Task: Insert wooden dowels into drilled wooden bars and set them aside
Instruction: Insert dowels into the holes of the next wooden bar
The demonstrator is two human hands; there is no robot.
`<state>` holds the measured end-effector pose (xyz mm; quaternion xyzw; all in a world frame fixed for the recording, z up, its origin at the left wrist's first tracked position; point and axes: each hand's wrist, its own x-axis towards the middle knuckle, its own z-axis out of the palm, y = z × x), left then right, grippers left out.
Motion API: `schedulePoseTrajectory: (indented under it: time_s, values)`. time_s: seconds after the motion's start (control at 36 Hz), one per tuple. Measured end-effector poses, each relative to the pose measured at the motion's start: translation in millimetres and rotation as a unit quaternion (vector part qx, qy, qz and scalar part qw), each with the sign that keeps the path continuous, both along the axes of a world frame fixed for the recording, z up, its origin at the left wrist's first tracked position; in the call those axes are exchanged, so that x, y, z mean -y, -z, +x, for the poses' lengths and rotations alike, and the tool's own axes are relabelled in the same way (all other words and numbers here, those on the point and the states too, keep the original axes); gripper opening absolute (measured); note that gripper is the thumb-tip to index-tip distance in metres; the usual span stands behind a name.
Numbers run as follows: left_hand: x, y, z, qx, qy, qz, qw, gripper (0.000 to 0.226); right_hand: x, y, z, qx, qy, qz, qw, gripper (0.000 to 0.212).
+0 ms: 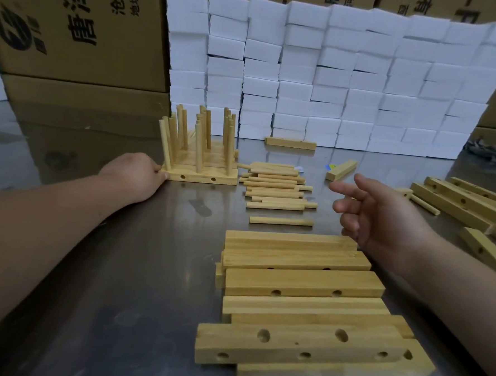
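Head view: left hand touches the end of pale wooden bars with upright round dowels, grip unclear; right hand hovers empty, fingers relaxed, near smooth drilled rectangular bars; loose dowels between, on shiny steel table.
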<state>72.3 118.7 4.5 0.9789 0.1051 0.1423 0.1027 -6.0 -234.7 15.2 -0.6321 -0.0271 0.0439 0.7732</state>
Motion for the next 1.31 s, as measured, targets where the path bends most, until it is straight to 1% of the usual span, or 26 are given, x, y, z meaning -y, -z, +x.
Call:
schedulePoseTrajectory:
  time_s: [0.14,0.25,0.31,0.36,0.42,0.47,0.56,0.64,0.69,0.75,0.83,0.92,0.97,1.11,1.22,1.31]
  values:
    - [1,0,1,0.002,-0.006,0.01,1.0,0.04,2,-1,-1,0.01,0.018,-0.008,1.0,0.03]
    - [4,1,2,0.0,-0.014,0.035,0.999,0.043,1,-1,-2,0.026,0.043,-0.029,0.998,0.027]
    - [7,0,-3,0.041,-0.041,0.035,0.998,0.041,1,0,-1,0.043,0.079,-0.051,0.995,0.024]
    - [13,-3,-11,0.106,-0.045,0.036,0.993,0.029,1,1,0,0.059,0.121,-0.071,0.988,0.021]
    - [23,-6,-20,0.135,0.005,0.045,0.99,0.018,1,2,1,0.062,0.15,-0.081,0.983,0.02]
    - [40,-10,-25,0.136,0.09,0.013,0.987,0.015,0,3,2,0.064,0.164,-0.101,0.979,0.019]
    - [74,-20,-26,0.099,0.216,-0.067,0.969,0.021,-2,6,1,0.076,0.164,-0.141,0.973,0.016]
    - [110,-29,-15,0.039,0.285,-0.109,0.952,0.032,-3,8,0,0.086,0.148,-0.171,0.97,0.014]
    - [130,-33,-4,-0.016,0.292,-0.127,0.948,0.03,-3,8,0,0.087,0.147,-0.172,0.97,0.013]
    - [145,-35,10,-0.063,0.26,-0.139,0.953,0.023,-2,9,1,0.089,0.145,-0.175,0.97,0.015]
    - [157,-33,28,-0.11,0.207,-0.146,0.961,0.038,-2,11,2,0.09,0.141,-0.179,0.97,0.016]
    - [167,-28,42,-0.149,0.18,-0.106,0.967,0.052,-1,12,5,0.088,0.138,-0.184,0.969,0.016]
    - [173,-27,49,-0.152,0.179,-0.074,0.969,0.053,0,14,6,0.09,0.134,-0.188,0.969,0.016]
    - [183,-29,56,-0.167,0.179,0.013,0.969,0.047,2,15,6,0.09,0.127,-0.187,0.97,0.016]
    - [200,-32,44,-0.153,0.202,0.0,0.967,0.043,0,13,5,0.088,0.129,-0.185,0.97,0.016]
    - [203,-35,39,-0.138,0.223,0.039,0.964,0.039,-2,12,4,0.088,0.13,-0.188,0.97,0.017]
